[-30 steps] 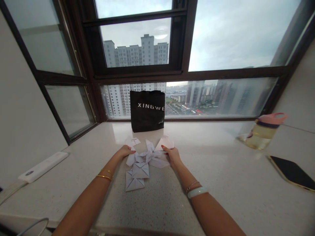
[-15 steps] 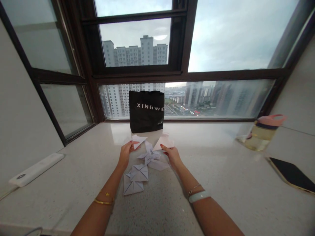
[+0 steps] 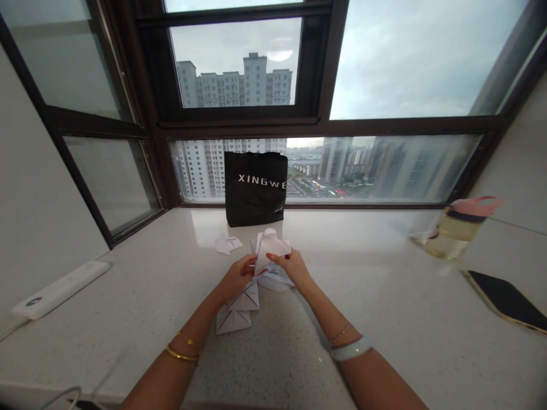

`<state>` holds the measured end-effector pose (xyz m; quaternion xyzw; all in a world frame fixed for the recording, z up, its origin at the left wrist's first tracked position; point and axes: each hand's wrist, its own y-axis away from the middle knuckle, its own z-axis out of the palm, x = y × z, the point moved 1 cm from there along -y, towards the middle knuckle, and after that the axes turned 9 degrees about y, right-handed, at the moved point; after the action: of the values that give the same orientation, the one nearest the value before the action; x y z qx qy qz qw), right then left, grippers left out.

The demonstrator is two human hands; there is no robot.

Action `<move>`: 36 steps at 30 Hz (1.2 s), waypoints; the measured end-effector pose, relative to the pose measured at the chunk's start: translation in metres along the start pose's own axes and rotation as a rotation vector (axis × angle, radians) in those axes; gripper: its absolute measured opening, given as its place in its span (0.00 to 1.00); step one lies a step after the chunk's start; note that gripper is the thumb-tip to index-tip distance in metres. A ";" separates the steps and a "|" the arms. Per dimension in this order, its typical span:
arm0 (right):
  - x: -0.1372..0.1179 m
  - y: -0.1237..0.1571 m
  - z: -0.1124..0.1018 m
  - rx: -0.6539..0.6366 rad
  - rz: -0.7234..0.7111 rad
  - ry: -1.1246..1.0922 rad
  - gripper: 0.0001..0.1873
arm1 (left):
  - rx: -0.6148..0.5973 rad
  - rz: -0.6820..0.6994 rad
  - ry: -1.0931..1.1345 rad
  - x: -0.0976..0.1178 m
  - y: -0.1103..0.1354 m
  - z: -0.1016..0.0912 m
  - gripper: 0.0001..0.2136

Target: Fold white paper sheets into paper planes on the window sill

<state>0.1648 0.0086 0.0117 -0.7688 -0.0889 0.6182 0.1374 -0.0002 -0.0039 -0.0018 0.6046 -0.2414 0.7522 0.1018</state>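
A folded white paper piece (image 3: 272, 246) is held up between my hands in front of the black bag. My right hand (image 3: 294, 267) pinches its right side, thumb on the near face. My left hand (image 3: 240, 277) has its fingers closed at the lower left edge of the same paper. Below, other folded paper (image 3: 277, 282) lies on the counter, partly covered by my hands. Two folded paper squares with crease lines, a nearer one (image 3: 233, 323) and one overlapping it (image 3: 250, 299), sit beside my left wrist. A small folded paper (image 3: 228, 244) rests beyond my left hand.
The black bag (image 3: 255, 193) stands upright against the window. A bottle with a pink lid (image 3: 459, 230) and a phone (image 3: 508, 299) are on the right of the pale counter (image 3: 363, 285). A white power strip (image 3: 62, 289) with a cable lies at left.
My left hand has let go of the small folded paper, leaving it on the counter, and moved right to the paper in my right hand. That paper has shifted slightly left.
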 end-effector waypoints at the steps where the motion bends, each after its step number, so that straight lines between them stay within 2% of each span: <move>1: 0.002 -0.001 -0.001 0.010 -0.012 0.029 0.20 | -0.005 0.001 0.002 0.001 0.001 0.000 0.18; 7: 0.010 -0.003 0.000 -0.049 -0.065 0.142 0.18 | 0.074 0.037 -0.102 0.005 0.004 0.003 0.16; 10: 0.014 -0.004 0.002 -0.034 -0.049 0.154 0.17 | 0.115 0.046 -0.186 0.004 0.003 0.004 0.18; 18: 0.018 -0.002 0.004 -0.107 0.097 0.000 0.18 | 0.122 0.063 -0.153 -0.006 0.001 0.003 0.22; 21: 0.021 -0.002 0.007 -0.105 0.107 -0.021 0.19 | 0.115 0.069 -0.143 -0.008 0.000 0.002 0.28; 24: 0.023 -0.004 0.008 0.009 0.087 0.022 0.24 | 0.093 0.070 -0.132 -0.007 0.000 0.003 0.33; 27: 0.019 -0.005 0.002 0.233 0.076 0.104 0.38 | 0.076 0.066 -0.129 -0.002 0.001 0.004 0.30; 28: 0.016 -0.006 -0.002 0.252 0.085 0.115 0.40 | 0.074 0.068 -0.135 0.000 0.001 0.004 0.28; 29: 0.013 -0.006 -0.006 0.218 0.101 0.109 0.39 | 0.074 0.069 -0.150 0.001 0.002 0.004 0.25; 32: 0.004 -0.006 -0.015 -0.037 0.131 0.051 0.29 | 0.056 0.044 -0.217 0.002 0.003 0.002 0.19; 36: 0.001 -0.005 -0.024 -0.254 0.138 0.030 0.22 | -0.041 -0.011 -0.226 0.000 0.002 0.001 0.17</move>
<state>0.1883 0.0117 0.0171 -0.7933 -0.1112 0.5986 -0.0024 -0.0006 -0.0063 -0.0026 0.6848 -0.2633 0.6735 0.0900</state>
